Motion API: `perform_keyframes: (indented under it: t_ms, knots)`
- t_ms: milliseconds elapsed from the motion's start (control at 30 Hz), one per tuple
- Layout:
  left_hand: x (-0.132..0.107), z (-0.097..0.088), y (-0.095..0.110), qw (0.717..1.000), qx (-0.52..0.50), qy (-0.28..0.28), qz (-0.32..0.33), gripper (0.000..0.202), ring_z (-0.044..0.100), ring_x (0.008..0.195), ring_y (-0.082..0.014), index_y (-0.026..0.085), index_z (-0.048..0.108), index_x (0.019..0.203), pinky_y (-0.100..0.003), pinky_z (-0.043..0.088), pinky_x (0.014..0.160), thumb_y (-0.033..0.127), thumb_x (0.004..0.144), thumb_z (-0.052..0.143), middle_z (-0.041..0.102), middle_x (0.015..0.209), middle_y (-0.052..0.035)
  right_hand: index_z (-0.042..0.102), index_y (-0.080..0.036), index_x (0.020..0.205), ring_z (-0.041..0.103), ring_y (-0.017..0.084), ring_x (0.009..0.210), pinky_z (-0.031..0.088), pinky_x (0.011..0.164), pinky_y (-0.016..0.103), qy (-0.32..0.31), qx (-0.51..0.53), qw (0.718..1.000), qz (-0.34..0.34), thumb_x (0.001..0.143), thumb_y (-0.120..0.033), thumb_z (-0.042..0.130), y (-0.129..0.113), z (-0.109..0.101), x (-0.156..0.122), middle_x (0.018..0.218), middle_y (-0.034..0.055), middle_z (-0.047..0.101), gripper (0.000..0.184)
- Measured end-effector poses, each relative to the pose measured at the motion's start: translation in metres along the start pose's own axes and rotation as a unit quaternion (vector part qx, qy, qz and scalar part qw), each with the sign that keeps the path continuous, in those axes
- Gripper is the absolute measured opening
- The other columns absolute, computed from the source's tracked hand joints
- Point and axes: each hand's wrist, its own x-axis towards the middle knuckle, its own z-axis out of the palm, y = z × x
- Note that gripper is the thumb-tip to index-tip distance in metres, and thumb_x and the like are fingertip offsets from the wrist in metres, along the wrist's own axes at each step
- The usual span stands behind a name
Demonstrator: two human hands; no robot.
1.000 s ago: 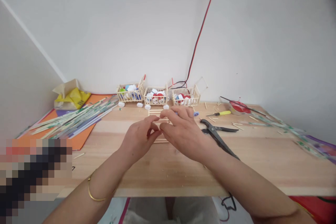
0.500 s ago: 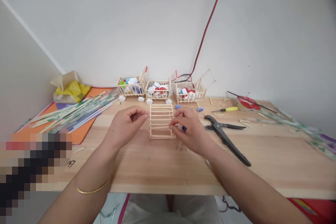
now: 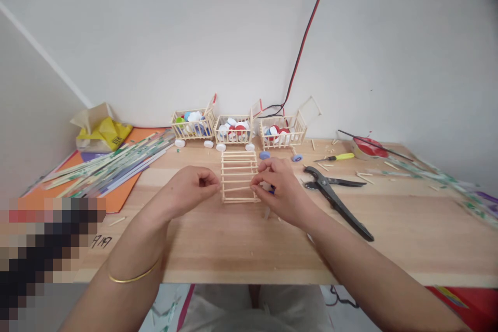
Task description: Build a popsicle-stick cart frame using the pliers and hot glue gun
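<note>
In front of me lies a small frame of thin wooden sticks (image 3: 239, 168), built like a ladder or cage. One wooden stick (image 3: 238, 189) lies slightly slanted across its near part. At its right end, my right hand (image 3: 280, 192) pinches it between thumb and forefinger, the other fingers curled. My left hand (image 3: 190, 189) is closed in a pinch at the frame's left edge, its fingertips at the stick's left end. Something dark blue is partly hidden beneath my right hand.
Behind the frame stand three stick carts (image 3: 194, 127) filled with bottle caps. Black cutters (image 3: 338, 202), a yellow-handled tool (image 3: 342, 156) and a red-and-white bowl (image 3: 369, 148) are to the right. Bundled sticks (image 3: 116, 166) rest on orange card (image 3: 126, 194) at left, near a yellow packet (image 3: 109, 134).
My left hand has moved down and slightly right, bringing its fingertips to the frame's left edge. The right hand keeps its pinch at the right side.
</note>
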Motion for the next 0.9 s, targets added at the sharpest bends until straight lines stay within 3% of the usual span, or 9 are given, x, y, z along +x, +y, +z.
perform_keyframes:
  t_ms: [567,900]
  knots:
    - [0.003,0.003,-0.005,1.0,0.015,-0.027,0.001,0.016,0.046,0.053,-0.0119,0.017,0.063,0.063,-0.022,0.034,0.05,0.031,0.067,0.055,0.055,0.057,0.0015,0.067,-0.019,0.078,0.046,0.021,0.093,0.037,0.082,0.038,-0.006,-0.026,1.0,0.0,0.079,-0.016,0.059,-0.0032,0.0005,-0.0003,0.097,0.0064,0.055,0.009]
    - [0.0054,0.0048,-0.006,0.999,0.029,-0.021,-0.015,0.024,0.048,0.054,-0.0133,0.017,0.063,0.064,-0.023,0.035,0.051,0.04,0.068,0.057,0.057,0.057,0.0009,0.068,-0.019,0.076,0.045,0.022,0.094,0.036,0.081,0.038,-0.008,-0.039,0.999,0.002,0.079,-0.018,0.059,-0.0077,-0.0006,-0.0002,0.095,0.0067,0.056,0.01]
